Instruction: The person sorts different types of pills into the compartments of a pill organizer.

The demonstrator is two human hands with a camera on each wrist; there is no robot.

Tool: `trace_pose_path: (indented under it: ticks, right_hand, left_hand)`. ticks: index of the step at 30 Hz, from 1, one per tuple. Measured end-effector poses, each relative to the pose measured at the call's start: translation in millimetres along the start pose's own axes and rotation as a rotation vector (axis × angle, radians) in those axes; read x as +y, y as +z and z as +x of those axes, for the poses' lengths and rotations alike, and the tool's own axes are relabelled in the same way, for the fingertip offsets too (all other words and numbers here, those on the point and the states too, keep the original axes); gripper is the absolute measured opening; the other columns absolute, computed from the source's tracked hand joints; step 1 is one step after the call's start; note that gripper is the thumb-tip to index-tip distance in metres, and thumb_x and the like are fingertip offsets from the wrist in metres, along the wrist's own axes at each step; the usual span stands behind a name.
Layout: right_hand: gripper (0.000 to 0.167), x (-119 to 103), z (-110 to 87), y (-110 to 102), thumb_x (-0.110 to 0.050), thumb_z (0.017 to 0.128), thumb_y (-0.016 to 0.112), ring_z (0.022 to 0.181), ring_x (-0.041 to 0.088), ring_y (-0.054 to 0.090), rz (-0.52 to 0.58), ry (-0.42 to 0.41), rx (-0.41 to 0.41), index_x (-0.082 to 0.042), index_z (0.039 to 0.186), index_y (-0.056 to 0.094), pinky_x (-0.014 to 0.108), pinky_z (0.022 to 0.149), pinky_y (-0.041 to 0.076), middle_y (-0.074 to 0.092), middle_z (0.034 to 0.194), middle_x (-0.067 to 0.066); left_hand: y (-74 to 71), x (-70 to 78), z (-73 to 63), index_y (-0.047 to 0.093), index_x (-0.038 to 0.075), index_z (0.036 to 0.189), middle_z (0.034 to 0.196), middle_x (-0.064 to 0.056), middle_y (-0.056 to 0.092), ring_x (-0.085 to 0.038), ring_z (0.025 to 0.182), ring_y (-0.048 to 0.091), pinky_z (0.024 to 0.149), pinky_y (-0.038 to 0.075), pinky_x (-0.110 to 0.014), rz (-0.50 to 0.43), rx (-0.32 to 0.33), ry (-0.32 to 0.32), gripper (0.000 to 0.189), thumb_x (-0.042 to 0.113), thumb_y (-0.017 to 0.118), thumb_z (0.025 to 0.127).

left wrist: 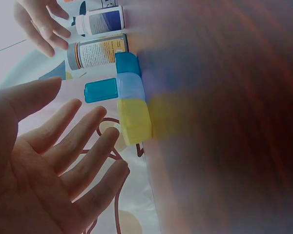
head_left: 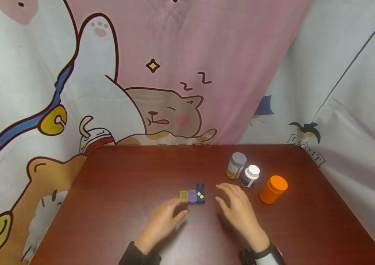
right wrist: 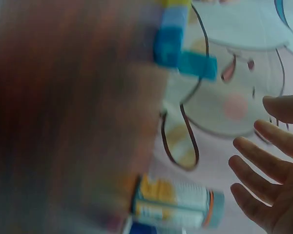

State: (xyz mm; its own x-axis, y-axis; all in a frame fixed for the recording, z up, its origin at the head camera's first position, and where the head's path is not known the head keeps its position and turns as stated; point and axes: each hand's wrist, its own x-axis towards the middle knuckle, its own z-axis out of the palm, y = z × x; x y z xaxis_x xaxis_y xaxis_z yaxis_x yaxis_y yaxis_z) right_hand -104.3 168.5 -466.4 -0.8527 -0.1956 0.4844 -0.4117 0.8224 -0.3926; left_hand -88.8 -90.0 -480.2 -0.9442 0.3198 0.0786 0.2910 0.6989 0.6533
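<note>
A small pill organizer (head_left: 192, 197) with yellow, purple and dark blue compartments lies mid-table. Its dark blue lid (head_left: 200, 186) stands raised, and two pale round pills (head_left: 200, 195) show inside that compartment. My left hand (head_left: 165, 217) hovers at the yellow end, fingers spread loosely and holding nothing; the left wrist view shows its fingertips near the yellow compartment (left wrist: 135, 122). To the right of the organizer is my right hand (head_left: 237, 209), fingers relaxed and apart, also holding nothing. In the right wrist view the blue compartment (right wrist: 168, 46) appears beyond that hand's fingers.
Beyond my right hand stand a grey-capped bottle (head_left: 236, 165) and a white-capped bottle (head_left: 250, 175), close together. An orange bottle (head_left: 273, 189) stands farther right. The reddish-brown table (head_left: 124, 169) ends at a cartoon-printed curtain (head_left: 174, 66) behind.
</note>
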Motion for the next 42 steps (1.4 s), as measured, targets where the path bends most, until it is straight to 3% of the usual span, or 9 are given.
trace_pose_path:
  ticks: [9, 17, 28, 36, 42]
  right_hand:
    - [0.044, -20, 11.4, 28, -0.013, 0.085, 0.087, 0.118, 0.027, 0.067, 0.033, -0.028, -0.064, -0.008, 0.127, 0.072, 0.049, 0.102, 0.055, 0.073, 0.124, 0.008]
    - [0.054, -22, 16.7, 37, -0.016, 0.088, 0.085, 0.128, 0.032, 0.064, 0.066, -0.049, -0.106, -0.005, 0.137, 0.066, 0.053, 0.107, 0.053, 0.068, 0.138, 0.014]
    - [0.045, -23, 21.7, 43, -0.017, 0.090, 0.082, 0.119, 0.031, 0.068, 0.051, -0.032, -0.129, -0.006, 0.132, 0.069, 0.052, 0.102, 0.056, 0.072, 0.126, 0.012]
    - [0.043, -35, 10.5, 38, -0.019, 0.089, 0.083, 0.113, 0.032, 0.069, -0.055, -0.069, -0.198, 0.000, 0.125, 0.072, 0.049, 0.097, 0.058, 0.072, 0.121, 0.015]
    - [0.049, -42, 3.3, 32, -0.021, 0.089, 0.082, 0.127, 0.038, 0.065, -0.085, -0.074, -0.302, 0.004, 0.129, 0.069, 0.054, 0.102, 0.055, 0.068, 0.136, 0.021]
  left_hand:
    - [-4.9, -3.4, 0.2, 0.071, 0.014, 0.130, 0.132, -0.011, 0.072, -0.035, 0.121, 0.069, 0.101, 0.053, -0.064, 0.010, 0.030, -0.008, 0.033, 0.024, 0.071, 0.098]
    - [-5.6, -5.9, 1.5, 0.070, 0.010, 0.130, 0.136, -0.013, 0.069, -0.038, 0.125, 0.066, 0.102, 0.053, -0.066, 0.020, 0.033, -0.003, 0.035, 0.022, 0.072, 0.098]
    - [3.2, 5.2, 30.2, 0.068, 0.009, 0.135, 0.141, -0.010, 0.067, -0.031, 0.129, 0.065, 0.106, 0.055, -0.053, 0.290, 0.067, 0.069, 0.048, 0.026, 0.081, 0.092]
    - [11.2, 7.9, 39.6, 0.072, 0.006, 0.127, 0.127, -0.010, 0.074, -0.030, 0.115, 0.071, 0.098, 0.058, -0.051, 0.336, 0.144, 0.046, 0.043, 0.015, 0.083, 0.086]
    - [14.8, 6.8, 41.1, 0.075, 0.006, 0.116, 0.114, -0.007, 0.078, -0.026, 0.101, 0.073, 0.089, 0.061, -0.046, 0.404, 0.191, 0.069, 0.028, 0.013, 0.079, 0.089]
